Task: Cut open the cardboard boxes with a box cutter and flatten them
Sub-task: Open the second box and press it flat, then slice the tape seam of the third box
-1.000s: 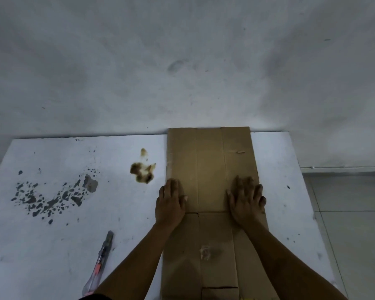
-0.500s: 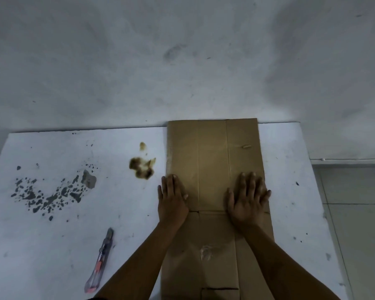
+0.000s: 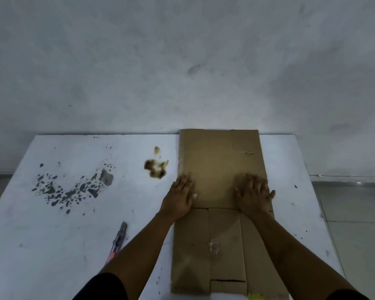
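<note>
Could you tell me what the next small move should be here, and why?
Probably slide both palms toward the far end, pressing the creases down. The cardboard box already lies flat on the table, the left hand and right hand rest flat at its middle, and the box cutter lies unused beside it.

flattened box [image 3: 220, 169] on table [image 3: 52, 245] — box cutter [image 3: 117, 243] to its left

The left forearm [image 3: 136, 245] hides the box cutter [image 3: 117, 241]'s near end. Both hands' fingertips are motion-blurred. The flattened cardboard [image 3: 219, 169]'s near edge, behind the hands, runs off the frame bottom.
</note>
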The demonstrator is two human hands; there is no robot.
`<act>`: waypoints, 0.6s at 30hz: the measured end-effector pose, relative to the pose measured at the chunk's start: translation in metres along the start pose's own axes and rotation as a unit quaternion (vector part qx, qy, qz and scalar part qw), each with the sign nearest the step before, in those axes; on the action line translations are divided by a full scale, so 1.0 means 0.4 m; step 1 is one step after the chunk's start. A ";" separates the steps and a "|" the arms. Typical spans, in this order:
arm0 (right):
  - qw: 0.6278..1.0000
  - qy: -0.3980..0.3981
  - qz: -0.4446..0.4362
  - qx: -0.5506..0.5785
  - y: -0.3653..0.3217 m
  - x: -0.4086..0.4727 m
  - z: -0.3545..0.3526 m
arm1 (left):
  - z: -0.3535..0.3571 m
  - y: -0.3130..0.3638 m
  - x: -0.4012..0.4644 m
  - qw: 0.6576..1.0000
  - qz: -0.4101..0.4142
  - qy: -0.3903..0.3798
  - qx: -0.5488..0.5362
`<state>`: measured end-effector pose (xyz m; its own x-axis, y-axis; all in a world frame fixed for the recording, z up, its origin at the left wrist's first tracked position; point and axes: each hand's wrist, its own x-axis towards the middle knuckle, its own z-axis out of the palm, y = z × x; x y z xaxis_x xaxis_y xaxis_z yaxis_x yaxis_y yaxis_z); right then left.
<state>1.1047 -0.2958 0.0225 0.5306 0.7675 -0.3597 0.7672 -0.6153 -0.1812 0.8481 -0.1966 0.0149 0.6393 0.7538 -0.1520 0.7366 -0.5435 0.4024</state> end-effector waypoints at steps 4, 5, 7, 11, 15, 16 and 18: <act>0.998 0.038 -0.039 0.032 -0.098 -0.045 -0.018 | -0.058 -0.024 -0.090 0.995 -0.034 0.087 0.017; 0.997 0.045 -0.051 0.031 -0.130 -0.061 -0.020 | -0.076 -0.035 -0.114 0.993 -0.046 0.107 0.017; 0.995 0.057 -0.072 0.026 -0.196 -0.098 -0.023 | -0.112 -0.067 -0.164 0.988 -0.065 0.135 0.019; 0.993 0.050 -0.105 0.031 -0.351 -0.184 -0.004 | -0.162 -0.175 -0.281 0.978 -0.097 0.183 0.000; 0.988 0.078 -0.132 0.014 -0.525 -0.292 0.041 | -0.216 -0.320 -0.430 0.968 -0.137 0.206 -0.033; 0.983 0.100 -0.148 0.028 -0.570 -0.329 0.059 | -0.228 -0.362 -0.473 0.965 -0.144 0.216 -0.039; 0.972 0.128 -0.188 0.053 -0.661 -0.404 0.111 | -0.254 -0.446 -0.566 0.956 -0.162 0.237 -0.058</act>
<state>0.8000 -0.2650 0.0878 0.3028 0.9530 -0.0120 0.8900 -0.2872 -0.3543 0.5495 -0.2325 0.0692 0.1885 0.9735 0.1296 0.8319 -0.2284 0.5057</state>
